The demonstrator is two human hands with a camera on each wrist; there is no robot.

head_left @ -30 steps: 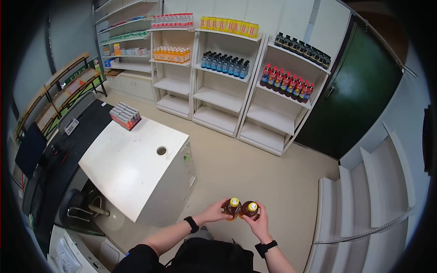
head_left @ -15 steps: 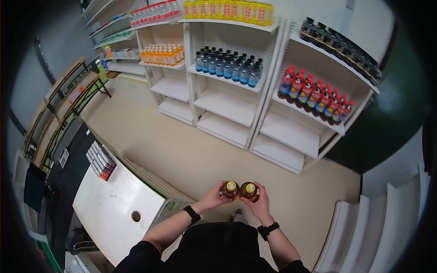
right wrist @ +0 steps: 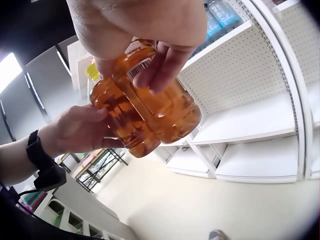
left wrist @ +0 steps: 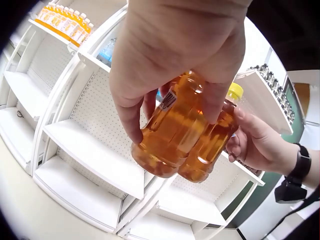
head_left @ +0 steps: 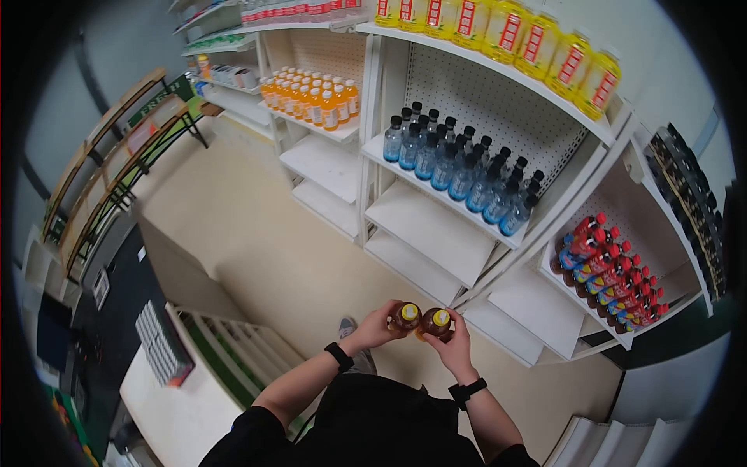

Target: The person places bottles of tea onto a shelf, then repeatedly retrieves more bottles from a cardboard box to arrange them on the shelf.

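In the head view, my left hand (head_left: pixel 375 328) grips a clear bottle of amber-brown drink (head_left: pixel 406 316) with a yellow cap. A matching bottle (head_left: pixel 436 323) is held in my right hand (head_left: pixel 454 349), close beside the first. Both are carried in front of my body, above the floor. From the left wrist, the left hand's bottle (left wrist: pixel 167 142) shows a barcode label, and the fingers wrap its upper part. The right wrist view shows the right hand's bottle (right wrist: pixel 172 117) overlapping the other one (right wrist: pixel 122 122), with my left hand (right wrist: pixel 80 131) around that one's far side.
White shelves ahead carry blue drinks (head_left: pixel 455 171), orange drinks (head_left: pixel 311 97), yellow bottles (head_left: pixel 506 31) and red-capped bottles (head_left: pixel 611 272). Lower boards (head_left: pixel 428 226) are bare. A white counter (head_left: pixel 183 409) with a stacked pack (head_left: pixel 163 346) stands at left; a low shelf (head_left: pixel 607 447) is at right.
The view has come closer to the shelves and turned, with the counter slipping to the lower left. Both bottles stay held side by side in my hands.
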